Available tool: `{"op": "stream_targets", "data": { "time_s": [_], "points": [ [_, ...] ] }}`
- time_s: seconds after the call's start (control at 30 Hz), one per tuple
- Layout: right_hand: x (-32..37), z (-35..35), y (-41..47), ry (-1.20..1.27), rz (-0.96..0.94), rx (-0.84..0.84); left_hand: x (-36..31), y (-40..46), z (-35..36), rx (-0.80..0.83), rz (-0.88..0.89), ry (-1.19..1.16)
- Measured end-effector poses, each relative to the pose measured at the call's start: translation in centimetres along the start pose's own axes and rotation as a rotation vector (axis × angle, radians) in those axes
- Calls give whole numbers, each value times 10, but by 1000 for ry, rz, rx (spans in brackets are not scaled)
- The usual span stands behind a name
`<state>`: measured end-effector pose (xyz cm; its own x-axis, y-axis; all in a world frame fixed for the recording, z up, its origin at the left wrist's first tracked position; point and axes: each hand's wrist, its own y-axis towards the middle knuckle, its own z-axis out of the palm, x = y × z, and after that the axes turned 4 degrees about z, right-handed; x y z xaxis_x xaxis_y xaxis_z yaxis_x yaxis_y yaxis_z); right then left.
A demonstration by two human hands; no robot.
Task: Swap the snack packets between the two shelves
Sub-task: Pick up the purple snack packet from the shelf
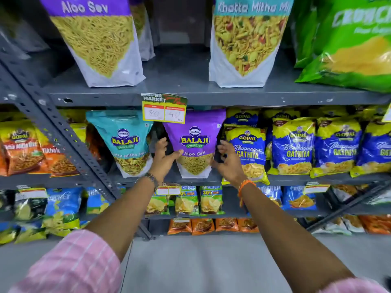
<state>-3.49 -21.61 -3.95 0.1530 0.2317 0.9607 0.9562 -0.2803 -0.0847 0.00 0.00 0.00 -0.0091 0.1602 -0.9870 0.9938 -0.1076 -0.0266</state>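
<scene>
A purple Aloo Sev packet (193, 142) stands upright on the middle shelf (317, 177), right of a teal Khatta Mitha Mix packet (127, 142). My left hand (164, 156) grips the purple packet's left edge, with the thumb across its front and the fingers in the gap beside it. At the packet's right edge is my right hand (229, 160), its fingers spread and curled, holding nothing. On the upper shelf (179, 96) stand a larger-looking Aloo Sev packet (99, 39) on the left and a Khatta Mitha Mix packet (247, 39) on the right.
Blue and yellow Gopal Gathiya packets (292, 144) fill the middle shelf to the right, orange packets (23, 153) the left. A price tag (164, 112) hangs from the upper shelf edge. A green bag (349, 43) sits top right. A slanted grey rack strut (63, 134) crosses on the left. Lower shelves hold chips.
</scene>
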Motion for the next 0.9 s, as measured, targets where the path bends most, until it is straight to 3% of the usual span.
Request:
{"op": "stream_targets", "data": {
  "time_s": [0.17,0.37,0.57,0.9],
  "points": [
    [-22,12,31,-98,78,185,19,39,8,97,31,-12],
    [-27,24,54,76,15,314,35,62,12,60,62,-76],
    [-33,25,45,91,52,305,36,46,14,53,102,-104],
    [-18,13,-54,-30,147,231,35,-45,7,-2,85,-106]
  ]
}}
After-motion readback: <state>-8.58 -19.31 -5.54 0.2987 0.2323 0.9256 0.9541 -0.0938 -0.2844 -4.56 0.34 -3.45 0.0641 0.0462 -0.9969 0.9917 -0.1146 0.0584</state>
